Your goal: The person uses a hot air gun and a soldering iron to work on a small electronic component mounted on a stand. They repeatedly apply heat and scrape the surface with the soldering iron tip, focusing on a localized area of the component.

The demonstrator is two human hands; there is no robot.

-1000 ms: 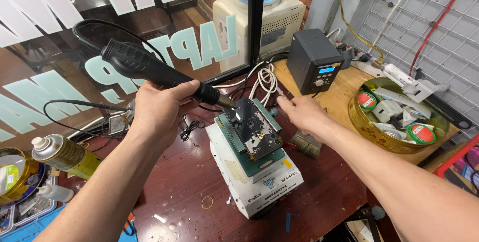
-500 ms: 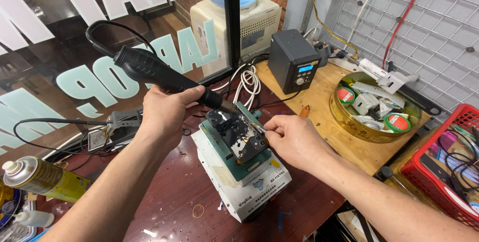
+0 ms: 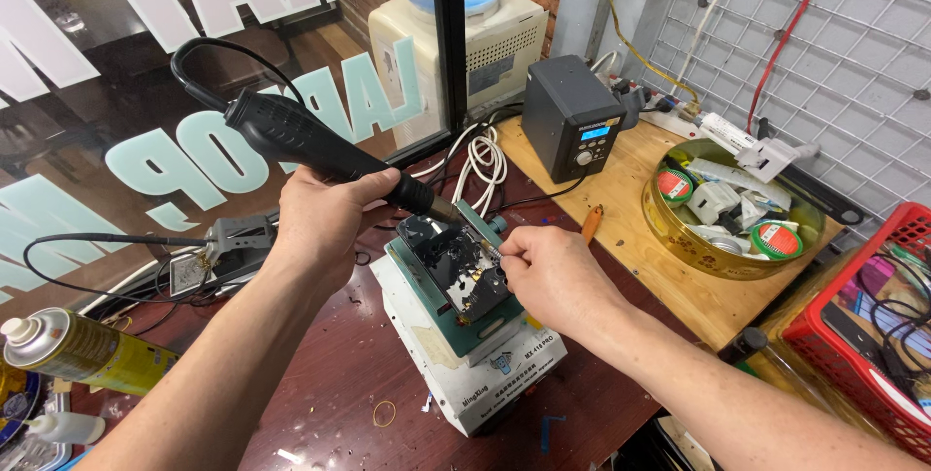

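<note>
A small dark circuit board (image 3: 451, 262) with shiny patches lies clamped and tilted on the green top plate of a white box-shaped holder stand (image 3: 472, 355), in the middle of the dark red-brown worktop (image 3: 320, 403). The board's long axis runs from upper left to lower right. The left hand (image 3: 320, 224) is wrapped closed round a black hot-air handpiece (image 3: 325, 151), whose long body slants down to the right so that its metal nozzle sits just above the board's upper left corner. The right hand (image 3: 553, 272) rests at the board's right edge, thumb and forefinger pinched shut on a thin metal tool (image 3: 490, 253), probably tweezers, whose tip touches that edge. Both hands are right at the board; the right is the closer.

Behind the stand, a dark grey box unit (image 3: 574, 112) with a small blue lit display and a knob stands on a pale wooden board (image 3: 669, 287). Beside it sits a round gold tin (image 3: 669, 233) holding small round pots with red and green labels. At far right is a red plastic basket (image 3: 853, 345) of cables. At lower left lies a yellow-green spray can (image 3: 87, 350) with a white cap. Large white and pale green letters cover the glass pane (image 3: 126, 64) behind.
</note>
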